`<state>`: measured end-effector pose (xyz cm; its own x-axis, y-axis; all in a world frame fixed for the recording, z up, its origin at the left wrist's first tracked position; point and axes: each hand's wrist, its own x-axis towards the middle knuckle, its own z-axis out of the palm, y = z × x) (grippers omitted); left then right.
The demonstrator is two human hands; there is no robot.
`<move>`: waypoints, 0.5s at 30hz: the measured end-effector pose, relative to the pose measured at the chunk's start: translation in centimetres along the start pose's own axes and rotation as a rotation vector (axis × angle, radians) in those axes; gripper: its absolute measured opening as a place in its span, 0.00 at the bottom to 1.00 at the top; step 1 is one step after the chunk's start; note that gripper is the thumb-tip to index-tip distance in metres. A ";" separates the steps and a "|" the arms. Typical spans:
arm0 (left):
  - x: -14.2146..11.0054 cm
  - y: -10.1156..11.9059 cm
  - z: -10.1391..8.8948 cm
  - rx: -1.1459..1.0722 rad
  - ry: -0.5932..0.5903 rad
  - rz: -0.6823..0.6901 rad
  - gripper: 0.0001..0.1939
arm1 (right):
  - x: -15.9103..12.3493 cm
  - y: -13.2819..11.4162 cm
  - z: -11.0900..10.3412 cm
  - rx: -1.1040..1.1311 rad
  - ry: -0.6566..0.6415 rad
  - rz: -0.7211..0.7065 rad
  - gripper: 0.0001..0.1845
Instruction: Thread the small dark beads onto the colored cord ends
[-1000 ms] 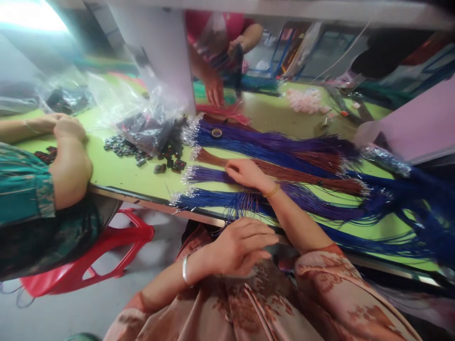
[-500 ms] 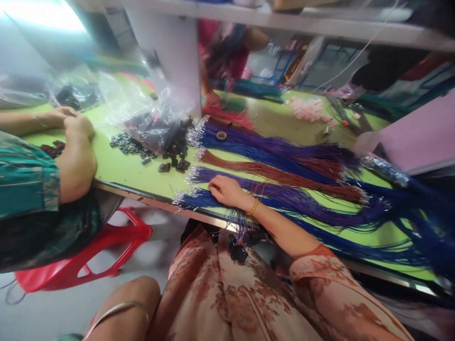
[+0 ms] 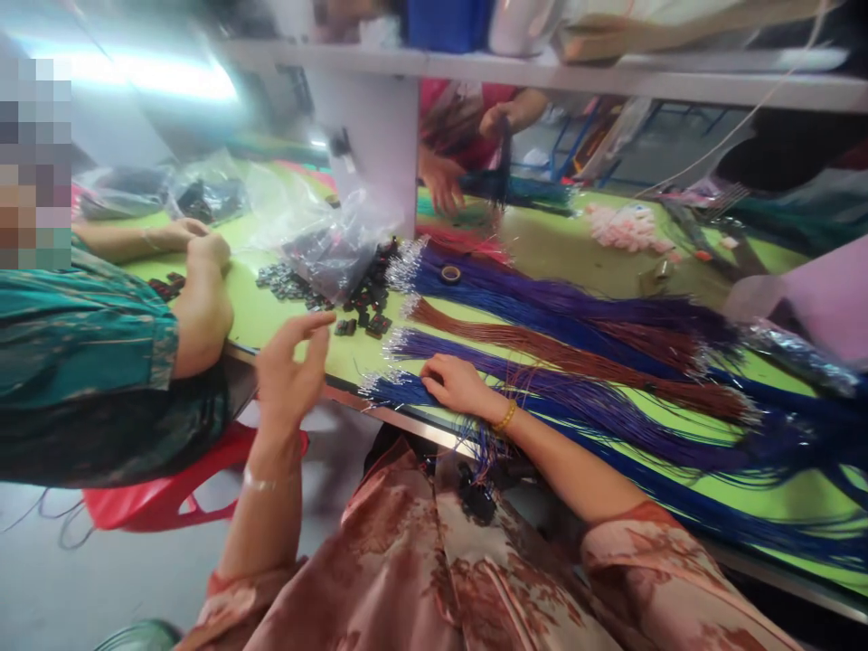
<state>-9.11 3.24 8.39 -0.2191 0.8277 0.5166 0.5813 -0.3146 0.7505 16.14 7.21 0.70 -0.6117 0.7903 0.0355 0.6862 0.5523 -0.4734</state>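
My left hand (image 3: 293, 371) is lifted over the table's front edge, index finger stretched to the right and thumb apart from it. Nothing shows between its fingers. Just beyond it lie loose black connectors (image 3: 347, 326). My right hand (image 3: 459, 383) rests on the nearest bundle of blue wires (image 3: 393, 391), fingers curled round some of them close to the silvery terminal ends; its fingertips are partly hidden. Beside that hand run purple wires (image 3: 440, 347) and, farther back, brown wires (image 3: 488, 329). Thin wires with a black piece (image 3: 476, 497) hang at the table edge below my right wrist.
A clear plastic bag (image 3: 339, 249) of black parts stands behind the connectors. A roll of tape (image 3: 450, 274) lies on the far wires. At left sits a co-worker, hands (image 3: 203, 242) together; another person's hands (image 3: 444, 185) are across the table. A shelf (image 3: 475, 72) spans overhead.
My left hand has come up from out of view to the table edge near the connectors. The right hand stays on the blue wires. The camera view has shifted.
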 end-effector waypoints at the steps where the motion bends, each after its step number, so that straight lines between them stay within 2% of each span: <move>1: 0.8 -1.5 0.6 0.158 -0.054 -0.027 0.13 | 0.0 0.1 0.1 -0.001 0.003 0.002 0.08; 4: 2.8 -6.6 2.8 0.524 -0.308 0.005 0.22 | 0.0 0.2 0.4 -0.003 0.020 0.007 0.08; 7: 3.7 -10.1 4.1 0.702 -0.525 0.044 0.25 | -0.1 0.3 0.5 0.004 0.044 0.009 0.09; 9: 3.6 -11.0 4.2 0.774 -0.558 0.003 0.22 | -0.1 0.2 0.5 -0.008 0.049 0.014 0.09; 11: 3.2 -11.0 3.8 0.825 -0.521 -0.031 0.18 | -0.1 0.2 0.4 -0.027 0.041 0.020 0.09; 15: 2.4 -10.6 3.0 0.834 -0.462 0.006 0.12 | 0.1 0.0 -0.1 -0.032 -0.010 0.025 0.09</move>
<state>-13.44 9.98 0.48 0.0137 0.9851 0.1717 0.9922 -0.0346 0.1197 16.12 7.32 0.73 -0.5980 0.8013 0.0148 0.7136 0.5407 -0.4454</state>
